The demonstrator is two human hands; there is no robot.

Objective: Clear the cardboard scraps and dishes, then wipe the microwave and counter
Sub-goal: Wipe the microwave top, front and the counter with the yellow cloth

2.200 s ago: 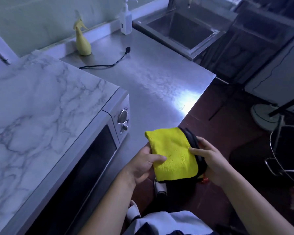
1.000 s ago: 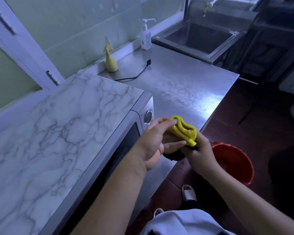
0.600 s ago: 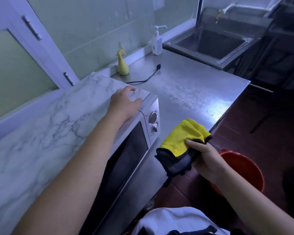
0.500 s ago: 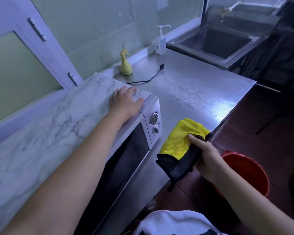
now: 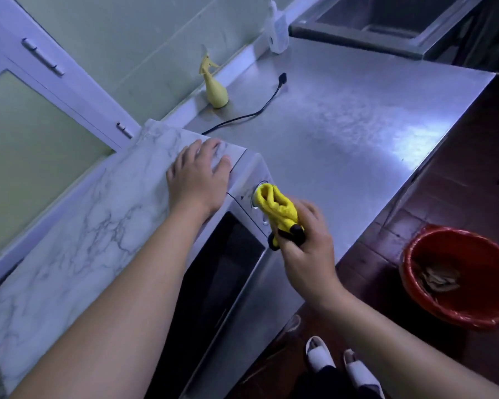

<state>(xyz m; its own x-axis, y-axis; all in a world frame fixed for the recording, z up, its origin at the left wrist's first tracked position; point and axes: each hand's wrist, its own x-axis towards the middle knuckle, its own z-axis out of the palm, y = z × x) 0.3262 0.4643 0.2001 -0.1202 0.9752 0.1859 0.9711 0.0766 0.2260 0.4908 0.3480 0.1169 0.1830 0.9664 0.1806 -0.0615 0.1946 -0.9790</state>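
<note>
— What can you count?

— One microwave [image 5: 219, 272], one yellow cloth [image 5: 275, 207], one spray bottle [image 5: 215, 89], one black cord [image 5: 251, 112] on the steel counter [image 5: 343, 133], one red bucket [image 5: 487, 295] on the floor, two white sandals [image 5: 319, 352].

— And the hands?

— The left hand [image 5: 198, 180] lies flat on the microwave's marbled top, fingers straight and slightly spread. The right hand [image 5: 306, 249] is curled round the bunched cloth and holds its yellow end against the microwave's control panel.

— Anything in the bucket?

— Brownish scraps [image 5: 435, 279] at the bottom, too dim to identify.

— What is unclear?

— The cloth covers most of the upper knob. The right fingertips are blurred. The pump bottle [image 5: 277, 33] and sink [image 5: 357, 38] are cut off at the top edge, so I cannot tell what the sink holds.
</note>
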